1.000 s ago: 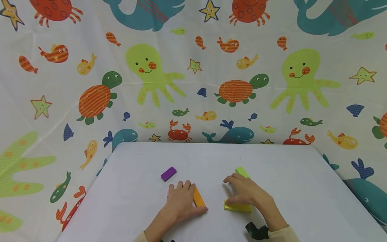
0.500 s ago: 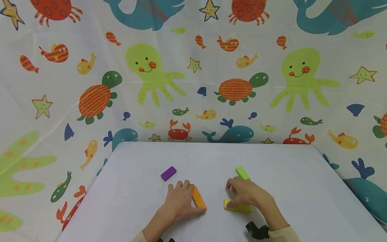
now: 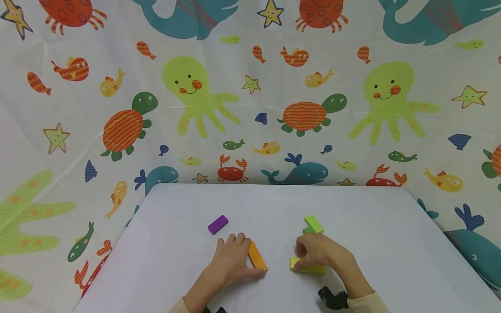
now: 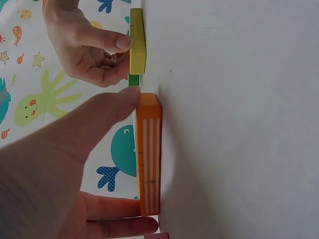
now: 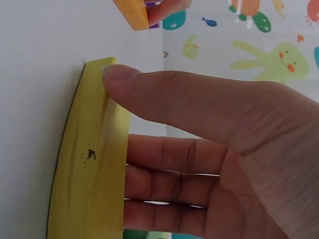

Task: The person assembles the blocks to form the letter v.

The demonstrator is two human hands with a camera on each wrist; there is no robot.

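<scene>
White desk (image 3: 372, 226) bearing: pink block (image 4: 158, 236), left wrist view only; orange block (image 3: 257, 255), pinched by left grip (image 3: 232, 258); yellow block (image 3: 312, 270), held by right grip (image 3: 322, 251); purple block (image 3: 218, 224), lime block (image 3: 314, 224), green block (image 3: 308, 230). One each.

White tabletop (image 3: 372, 243) — behind it, sea-animal cloth (image 3: 250, 102), perhaps a curtain.

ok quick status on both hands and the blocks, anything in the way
Left hand gripping orange block end to end. Right hand holding yellow block. Green block just beyond right hand, partly hidden, might crowd it.
</scene>
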